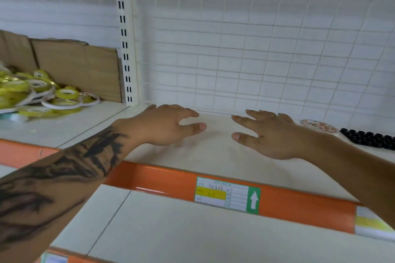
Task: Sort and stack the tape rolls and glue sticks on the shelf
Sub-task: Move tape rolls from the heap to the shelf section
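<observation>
A pile of yellow and white tape rolls point(40, 96) lies on the left shelf section, in front of a cardboard sheet. My left hand point(164, 124) and my right hand point(269, 134) hover palm down over the bare white shelf point(213, 156) in the middle section, fingers spread and relaxed, holding nothing. A flat roll with a red and white pattern point(318, 126) lies at the back right, just beyond my right hand. A block of black glue stick caps point(369, 139) stands at the far right.
The cardboard sheet point(81, 66) leans against the back wall on the left. A white slotted upright post point(126, 38) divides the shelf sections. An orange price rail point(277, 200) with a label runs along the shelf front. A wire grid back panel point(256, 49) stands behind.
</observation>
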Demonstrator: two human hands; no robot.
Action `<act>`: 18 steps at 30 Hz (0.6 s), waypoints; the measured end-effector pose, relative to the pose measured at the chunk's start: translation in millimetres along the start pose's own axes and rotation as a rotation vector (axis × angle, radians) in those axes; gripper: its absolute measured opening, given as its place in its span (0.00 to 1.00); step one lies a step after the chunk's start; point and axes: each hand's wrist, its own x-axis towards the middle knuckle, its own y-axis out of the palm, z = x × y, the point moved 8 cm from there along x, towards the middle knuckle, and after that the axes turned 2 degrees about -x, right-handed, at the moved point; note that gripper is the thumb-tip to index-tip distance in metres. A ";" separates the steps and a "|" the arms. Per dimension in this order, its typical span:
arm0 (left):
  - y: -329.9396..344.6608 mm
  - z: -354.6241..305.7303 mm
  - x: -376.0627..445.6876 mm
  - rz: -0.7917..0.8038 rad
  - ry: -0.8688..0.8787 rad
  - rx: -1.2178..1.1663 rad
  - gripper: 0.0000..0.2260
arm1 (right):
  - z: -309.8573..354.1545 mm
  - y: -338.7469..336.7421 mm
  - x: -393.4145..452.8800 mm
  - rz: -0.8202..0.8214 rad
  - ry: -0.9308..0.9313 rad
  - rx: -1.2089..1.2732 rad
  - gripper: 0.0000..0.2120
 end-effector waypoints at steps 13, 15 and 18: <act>-87.6 279.2 -135.7 -0.178 -0.308 0.097 0.43 | 278.6 -42.7 107.3 -0.020 -0.294 0.097 0.35; -103.5 317.0 -152.0 -0.207 -0.323 0.090 0.43 | 320.8 -51.2 129.3 -0.035 -0.334 0.131 0.36; -122.8 368.2 -168.6 -0.278 -0.370 0.108 0.40 | 375.8 -64.6 162.1 -0.072 -0.376 0.230 0.40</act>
